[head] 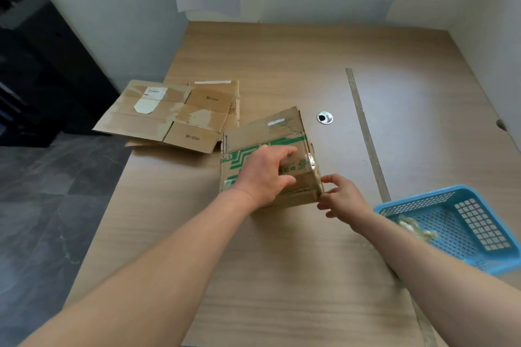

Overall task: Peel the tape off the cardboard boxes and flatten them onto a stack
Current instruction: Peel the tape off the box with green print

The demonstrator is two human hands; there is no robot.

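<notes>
Box [265,132] — brown, green-printed, glossy tape.

Soft daylight from the right, slight motion blur, wide-angle bending at edges

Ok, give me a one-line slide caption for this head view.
Left hand grips the green-printed box while the right hand touches its taped corner; flattened boxes lie beyond.

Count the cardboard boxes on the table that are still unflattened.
1: the green-printed box, centre, gripped by the left hand. The flattened stack lies to its left.
</notes>
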